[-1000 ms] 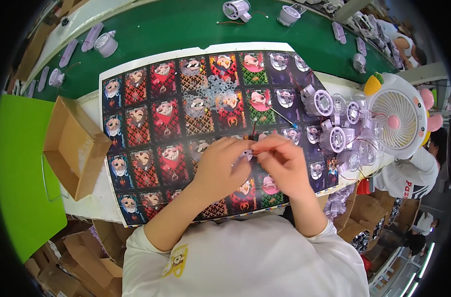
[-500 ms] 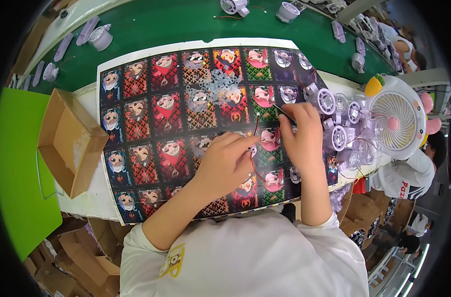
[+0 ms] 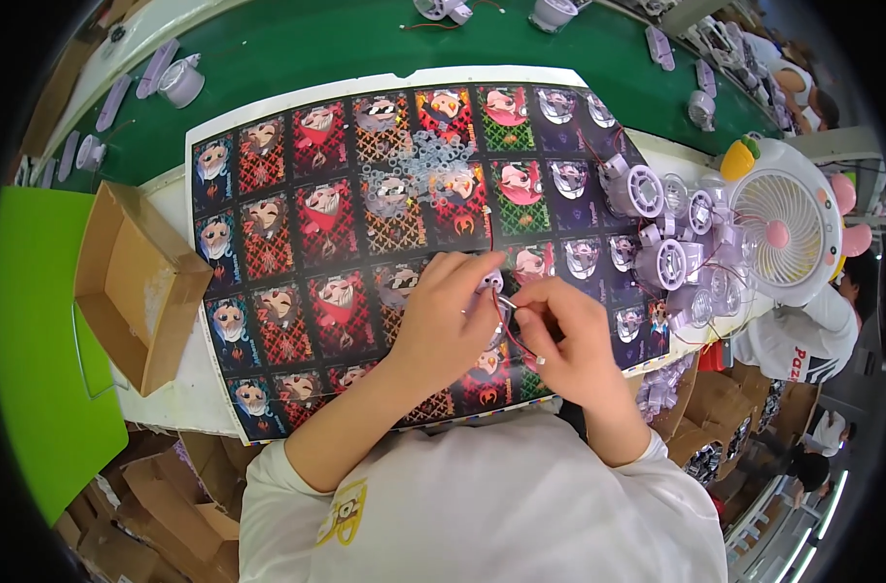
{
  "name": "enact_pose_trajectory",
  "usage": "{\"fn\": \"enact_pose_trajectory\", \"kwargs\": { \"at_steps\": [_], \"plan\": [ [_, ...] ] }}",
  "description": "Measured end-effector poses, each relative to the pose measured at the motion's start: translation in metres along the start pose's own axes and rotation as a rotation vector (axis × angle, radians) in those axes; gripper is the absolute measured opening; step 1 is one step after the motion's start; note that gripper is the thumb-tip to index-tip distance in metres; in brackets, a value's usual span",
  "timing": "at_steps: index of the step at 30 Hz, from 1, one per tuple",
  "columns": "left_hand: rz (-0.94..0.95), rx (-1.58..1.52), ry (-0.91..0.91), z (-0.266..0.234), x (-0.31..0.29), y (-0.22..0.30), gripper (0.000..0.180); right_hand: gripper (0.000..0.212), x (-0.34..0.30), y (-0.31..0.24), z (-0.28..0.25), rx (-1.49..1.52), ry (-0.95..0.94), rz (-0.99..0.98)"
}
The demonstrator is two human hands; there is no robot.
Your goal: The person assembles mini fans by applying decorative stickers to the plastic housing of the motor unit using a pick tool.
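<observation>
Head view: the left hand (image 3: 450,316) has its fingers closed around a small lilac part (image 3: 491,281), which sits above the printed sheet (image 3: 300,253), with red wires (image 3: 507,337) trailing from it; the right hand (image 3: 571,338), just beside, has thumb and fingers pinched together on a thin metal rod (image 3: 504,301), its tip at the part; clear rings (image 3: 428,160) lie heaped farther up the sheet; lilac housings (image 3: 670,264) cluster to the right, near a white fan (image 3: 804,277); an open cardboard box (image 3: 101,255) stands left.
</observation>
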State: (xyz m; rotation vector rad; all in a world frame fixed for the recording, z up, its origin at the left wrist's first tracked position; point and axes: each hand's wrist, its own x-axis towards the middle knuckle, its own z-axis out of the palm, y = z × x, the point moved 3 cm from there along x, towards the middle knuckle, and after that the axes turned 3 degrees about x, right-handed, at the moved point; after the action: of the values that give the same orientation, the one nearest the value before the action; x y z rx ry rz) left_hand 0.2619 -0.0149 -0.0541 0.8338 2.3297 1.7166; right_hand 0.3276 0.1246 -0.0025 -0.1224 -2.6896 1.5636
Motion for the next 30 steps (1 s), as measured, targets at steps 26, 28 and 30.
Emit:
{"fn": "enact_pose_trajectory", "kwargs": {
  "at_steps": [26, 28, 30],
  "plan": [
    [0.124, 0.091, -0.028, 0.008, 0.003, 0.005, 0.027, 0.013, 0.063, -0.053, -0.023, -0.796, -0.545, -0.377],
    [0.138, 0.104, -0.056, 0.006, 0.002, 0.005, 0.026, 0.010, 0.075, -0.061, -0.020, -0.811, -0.613, -0.473],
    [0.110, 0.077, -0.073, 0.004, 0.001, 0.003, 0.024, 0.009, 0.076, -0.064, -0.025, -0.795, -0.641, -0.459]
  ]
}}
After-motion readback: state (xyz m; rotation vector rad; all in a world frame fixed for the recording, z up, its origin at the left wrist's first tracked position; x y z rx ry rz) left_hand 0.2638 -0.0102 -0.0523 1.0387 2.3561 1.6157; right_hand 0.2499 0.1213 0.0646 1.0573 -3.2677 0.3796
